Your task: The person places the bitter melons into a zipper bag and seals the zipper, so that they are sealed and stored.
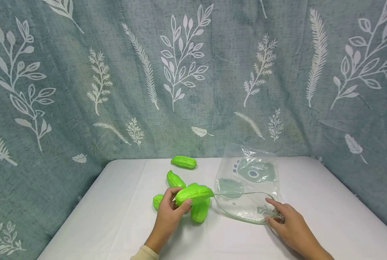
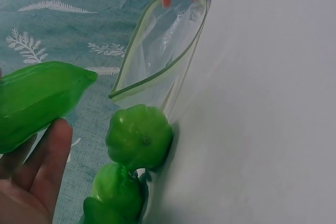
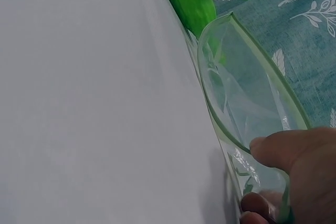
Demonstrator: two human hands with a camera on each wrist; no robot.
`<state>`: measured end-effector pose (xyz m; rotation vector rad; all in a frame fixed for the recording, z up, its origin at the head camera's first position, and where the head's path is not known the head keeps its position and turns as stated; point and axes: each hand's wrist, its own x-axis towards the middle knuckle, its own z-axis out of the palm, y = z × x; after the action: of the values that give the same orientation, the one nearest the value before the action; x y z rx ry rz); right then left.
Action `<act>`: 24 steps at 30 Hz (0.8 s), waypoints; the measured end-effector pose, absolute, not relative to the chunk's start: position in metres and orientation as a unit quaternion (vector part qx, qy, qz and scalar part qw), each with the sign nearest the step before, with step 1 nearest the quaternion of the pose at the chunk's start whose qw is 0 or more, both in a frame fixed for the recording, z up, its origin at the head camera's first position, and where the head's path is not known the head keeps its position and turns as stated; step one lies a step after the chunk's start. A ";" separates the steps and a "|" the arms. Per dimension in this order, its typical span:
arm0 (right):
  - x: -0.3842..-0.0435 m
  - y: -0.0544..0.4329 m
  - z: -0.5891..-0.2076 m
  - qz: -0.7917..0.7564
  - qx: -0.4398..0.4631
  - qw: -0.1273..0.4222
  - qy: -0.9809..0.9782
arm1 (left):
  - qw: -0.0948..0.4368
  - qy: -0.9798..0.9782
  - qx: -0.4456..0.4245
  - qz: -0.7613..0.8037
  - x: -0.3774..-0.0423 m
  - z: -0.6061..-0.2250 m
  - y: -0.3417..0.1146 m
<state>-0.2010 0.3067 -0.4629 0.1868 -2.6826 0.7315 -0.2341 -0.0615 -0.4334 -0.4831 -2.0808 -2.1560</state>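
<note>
My left hand grips a bright green ridged gourd between thumb and fingers. It is held over the table, its pointed tip toward the bag. In the left wrist view that gourd lies level, away from the bag's mouth. A clear zip bag with a green rim and a printed cartoon figure lies on the table, mouth facing me. My right hand holds the mouth's right end, thumb on the near rim, index finger at the far rim. In the right wrist view the bag's mouth gapes wide.
Several more green gourds are on the white table: one below the held one, another partly behind my left hand, one beyond it, and one at the back edge. A leaf-patterned curtain hangs behind.
</note>
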 end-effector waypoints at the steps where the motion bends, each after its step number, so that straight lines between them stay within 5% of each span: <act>1: -0.201 0.307 -0.462 0.258 0.067 0.176 -0.947 | 0.052 -0.687 -0.159 -0.707 -0.234 -0.433 -0.061; 24: -0.204 0.305 -0.459 0.274 0.069 0.160 -0.946 | 0.026 -0.682 -0.210 -0.700 -0.232 -0.438 -0.046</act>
<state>-0.2042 0.3052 -0.4587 0.1966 -2.7015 0.7837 -0.2317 -0.0463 -0.4382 -0.6485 -2.1066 -2.1643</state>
